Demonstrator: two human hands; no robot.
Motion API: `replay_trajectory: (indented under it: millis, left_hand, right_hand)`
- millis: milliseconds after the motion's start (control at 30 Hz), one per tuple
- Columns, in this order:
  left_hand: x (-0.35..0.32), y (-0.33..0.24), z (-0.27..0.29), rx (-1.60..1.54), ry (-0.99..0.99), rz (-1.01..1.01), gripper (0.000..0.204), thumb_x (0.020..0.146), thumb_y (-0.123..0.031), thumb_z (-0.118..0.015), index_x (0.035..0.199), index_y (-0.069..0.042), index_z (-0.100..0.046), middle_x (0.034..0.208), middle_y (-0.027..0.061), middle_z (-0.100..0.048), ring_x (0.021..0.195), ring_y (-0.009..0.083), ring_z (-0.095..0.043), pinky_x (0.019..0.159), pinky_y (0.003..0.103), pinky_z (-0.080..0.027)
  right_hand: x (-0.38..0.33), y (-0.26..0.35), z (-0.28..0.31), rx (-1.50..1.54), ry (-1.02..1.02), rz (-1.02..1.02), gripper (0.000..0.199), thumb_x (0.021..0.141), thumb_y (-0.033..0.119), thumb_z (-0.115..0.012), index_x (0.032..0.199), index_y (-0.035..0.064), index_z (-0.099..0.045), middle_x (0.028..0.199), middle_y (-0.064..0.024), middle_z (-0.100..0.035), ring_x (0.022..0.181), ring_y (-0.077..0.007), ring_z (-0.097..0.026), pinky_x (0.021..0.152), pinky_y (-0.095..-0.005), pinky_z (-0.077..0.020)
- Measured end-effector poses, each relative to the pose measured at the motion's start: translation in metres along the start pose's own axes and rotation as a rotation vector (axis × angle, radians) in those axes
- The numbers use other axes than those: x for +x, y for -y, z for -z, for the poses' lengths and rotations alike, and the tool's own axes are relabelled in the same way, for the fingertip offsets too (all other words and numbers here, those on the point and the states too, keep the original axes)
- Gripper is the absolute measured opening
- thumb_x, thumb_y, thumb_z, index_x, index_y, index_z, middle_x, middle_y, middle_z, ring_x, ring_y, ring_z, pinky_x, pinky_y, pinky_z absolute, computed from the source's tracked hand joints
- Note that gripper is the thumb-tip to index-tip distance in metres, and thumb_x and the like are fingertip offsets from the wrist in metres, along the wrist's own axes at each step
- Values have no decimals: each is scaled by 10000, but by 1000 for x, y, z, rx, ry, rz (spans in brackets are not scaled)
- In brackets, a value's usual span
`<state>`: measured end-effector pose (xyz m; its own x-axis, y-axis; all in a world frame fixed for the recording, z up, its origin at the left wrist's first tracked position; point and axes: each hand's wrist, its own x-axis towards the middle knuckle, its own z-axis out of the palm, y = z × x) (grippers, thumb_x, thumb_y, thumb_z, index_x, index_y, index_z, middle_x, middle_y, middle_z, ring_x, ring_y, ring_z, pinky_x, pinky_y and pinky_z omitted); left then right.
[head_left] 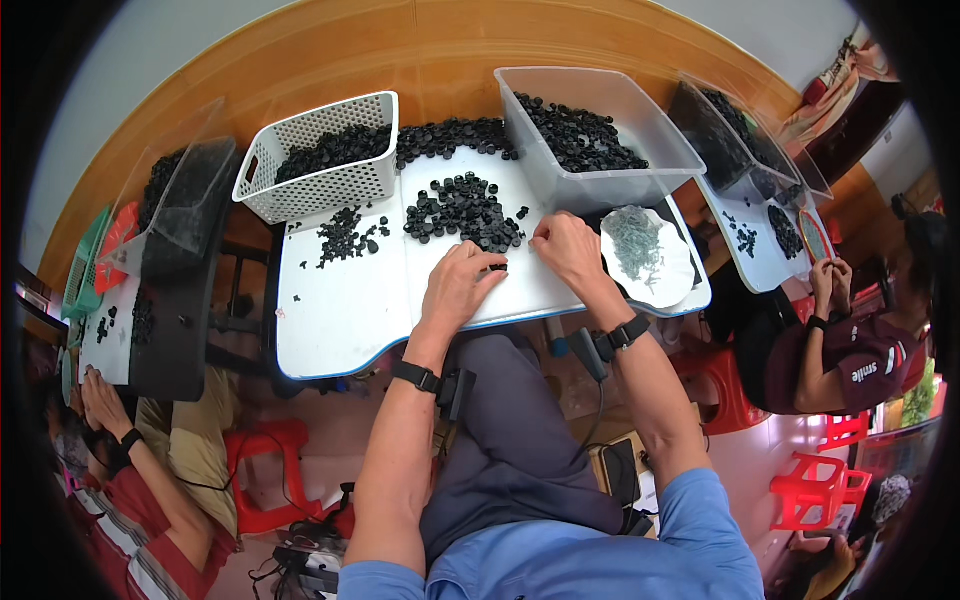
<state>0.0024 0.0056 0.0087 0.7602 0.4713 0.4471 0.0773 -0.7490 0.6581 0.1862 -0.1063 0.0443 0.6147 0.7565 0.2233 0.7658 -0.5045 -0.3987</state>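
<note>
Near the front edge of the white table (340, 330), my left hand (458, 285) has its thumb and fingers closed around a small black part (498, 267). Just to its right, my right hand (570, 248) is closed, its fingertips pinched together at the tabletop. Whatever those fingertips hold is too small or hidden to make out. Beyond my left hand lies a pile of small round black parts (462, 208). Smaller black pieces (345, 238) are scattered to the left. A white scalloped dish (683, 268) with tiny clear pieces (634, 240) sits beside my right wrist.
A white perforated basket (330, 190) and a translucent bin (620, 185), both holding black parts, stand at the back. More black parts (455, 137) lie between them. Co-workers' hands (832, 285) are at the right table, others (103, 402) at the left. Red stools (268, 475) stand nearby.
</note>
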Motion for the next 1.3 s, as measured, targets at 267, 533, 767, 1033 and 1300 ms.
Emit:
replay_trajectory:
  millis: [267,533,767,1033,1300]
  left_hand:
    - [1,2,3,-65,6,5,178,851,-146,-796,1015,-87,-762,853,67,-628,859,251,-642,782,384,-532]
    - [1,3,3,-166,-25,41,204,842,-86,-801,1044,-86,-776,844,40,-652,709,171,-597,661,310,-504]
    - [3,4,0,-231,-55,78,222,827,-65,-807,1046,-88,-778,818,27,-644,670,137,-563,626,284,-481]
    - [4,6,2,-297,-200,174,211,866,-81,-802,1069,-41,-757,910,42,-738,718,105,-625,649,255,-504]
    - [5,5,1,-333,-242,260,207,875,-67,-782,1062,-6,-715,916,100,-761,755,146,-696,682,287,-556]
  right_hand:
    - [2,-7,11,257,-51,9,136,852,134,-697,898,47,-791,959,-174,-732,889,-372,-718,824,-453,-561]
    - [-9,-10,9,58,44,346,108,842,61,-715,930,75,-775,946,-121,-694,841,-327,-704,763,-428,-556]
    - [-5,-10,0,-122,63,483,40,881,56,-694,916,60,-714,942,-110,-674,839,-346,-703,732,-447,-548]
    - [-9,-6,-1,130,-56,429,56,913,40,-670,966,54,-677,963,-117,-684,876,-351,-698,761,-444,-554]
    - [-3,-8,15,34,57,329,83,862,66,-705,939,51,-734,979,-110,-696,904,-348,-701,775,-447,-550]
